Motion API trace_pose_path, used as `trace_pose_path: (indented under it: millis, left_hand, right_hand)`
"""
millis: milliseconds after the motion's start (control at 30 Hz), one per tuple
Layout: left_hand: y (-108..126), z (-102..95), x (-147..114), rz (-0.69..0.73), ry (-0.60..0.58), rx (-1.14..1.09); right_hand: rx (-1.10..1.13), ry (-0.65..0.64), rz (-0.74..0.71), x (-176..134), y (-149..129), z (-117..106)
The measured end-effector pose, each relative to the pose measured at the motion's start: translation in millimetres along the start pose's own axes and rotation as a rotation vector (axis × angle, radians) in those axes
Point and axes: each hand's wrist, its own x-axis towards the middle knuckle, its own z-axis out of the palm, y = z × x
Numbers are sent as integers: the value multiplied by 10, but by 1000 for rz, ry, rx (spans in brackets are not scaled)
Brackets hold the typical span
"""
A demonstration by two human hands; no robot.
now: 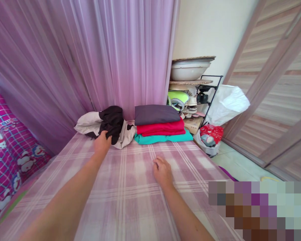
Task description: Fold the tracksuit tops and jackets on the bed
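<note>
At the far left of the checked tablecloth (107,190), my left hand (103,142) pinches the edge of a rumpled black and light grey garment (112,120). That garment lies in a loose heap against the curtain; its exact kind cannot be made out. My right hand (163,170) rests on the cloth near the middle with its fingers curled and nothing seen in them. Just beyond it stands a stack of folded clothes: a dark grey one (157,114) on top, a red one (160,128) in between and a turquoise one (163,138) at the bottom.
A purple curtain (130,60) hangs behind the table. Right of it, a black rack (212,100) holds shoes and a white basin (189,71). White bags (227,103) hang beside a wooden wardrobe (271,83). Pink patterned fabric (12,144) is at left.
</note>
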Motion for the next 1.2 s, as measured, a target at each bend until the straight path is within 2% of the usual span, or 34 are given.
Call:
trace_pose_path:
  millis: [100, 200, 300, 400, 500, 567, 633, 700, 767, 867, 900, 967, 1033, 1067, 1200]
  left_hand:
    - [-246, -86, -263, 38, 33, -7]
    - [-498, -128, -668, 90, 40, -6]
    - [-694, -120, -1105, 71, 17, -40]
    - [-792, -85, -1532, 46, -12, -81]
    - [-812, -91, -1943, 115, -55, -143]
    - [-826, -169, -2174, 179, -89, -211]
    - [-869, -328, -2313, 247, -72, -254]
    - [-954, -549, -2316, 308, 33, -244]
    - [-1075, -776, -2177, 327, 197, -200]
    - [-1284, -985, -1830, 187, 397, -122]
    - [-1347, -1000, -1725, 129, 393, -108]
    - [-1442, -959, -1593, 72, 275, -114]
    - [-1479, -861, -1590, 69, 137, -146]
    - [-1473, -807, -1632, 64, 106, -160]
    - [-1349, -664, -1953, 39, 159, -190]
  right_hand:
    - [2, -2, -1, 14, -7, -11]
    - [10, -5, -13, 21, -8, -16]
    - [11, -10, -17, 22, -12, -30]
    - [-10, -24, -21, 11, -22, -61]
    - [-34, -36, -48, -28, -28, -92]
    - [-51, -36, -68, -75, -31, -107]
    - [-59, -34, -86, -134, -36, -120]
    - [-55, -35, -105, -194, -46, -138]
    - [-58, -44, -117, -245, -57, -164]
    - [-82, -74, -126, -302, -65, -199]
    - [-85, -83, -130, -319, -67, -204]
    - [-65, -92, -128, -360, -86, -199]
    - [-5, -90, -132, -420, -163, -182]
    - [37, -87, -153, -459, -235, -174]
    - [150, -94, -349, -639, -746, -180]
